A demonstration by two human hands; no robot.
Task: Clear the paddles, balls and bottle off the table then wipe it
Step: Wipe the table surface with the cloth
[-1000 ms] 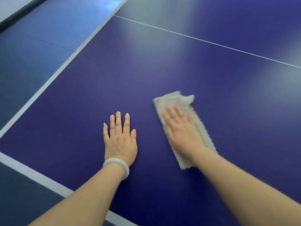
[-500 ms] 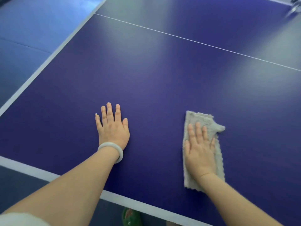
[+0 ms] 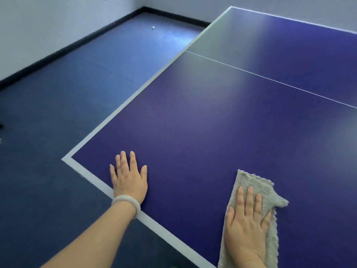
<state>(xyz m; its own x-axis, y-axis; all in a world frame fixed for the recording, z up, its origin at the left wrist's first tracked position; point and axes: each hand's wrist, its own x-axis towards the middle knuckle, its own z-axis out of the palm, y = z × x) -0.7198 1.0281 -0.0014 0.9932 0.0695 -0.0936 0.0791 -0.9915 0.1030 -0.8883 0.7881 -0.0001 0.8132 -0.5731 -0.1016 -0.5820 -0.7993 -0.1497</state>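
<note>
With no paddles, balls or bottle seen on the blue table (image 3: 212, 122), clearing looks done and wiping is under way: the right hand (image 3: 245, 225) presses flat on the grey cloth (image 3: 255, 182) at the near edge, the left hand (image 3: 128, 180) lies spread flat by the near left corner, and what looks like a small ball (image 3: 153, 28) sits on the floor (image 3: 77, 93) far left.

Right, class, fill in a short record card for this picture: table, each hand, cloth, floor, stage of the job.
Table: dark blue top, white border, thin white line across.
Left hand: flat on the table by its near corner, fingers straight, pale bracelet on wrist.
Right hand: flat on the cloth, pressing it.
Cloth: grey, near the table's near edge.
Floor: small white ball far off by the wall.
Stage: wiping.
</note>
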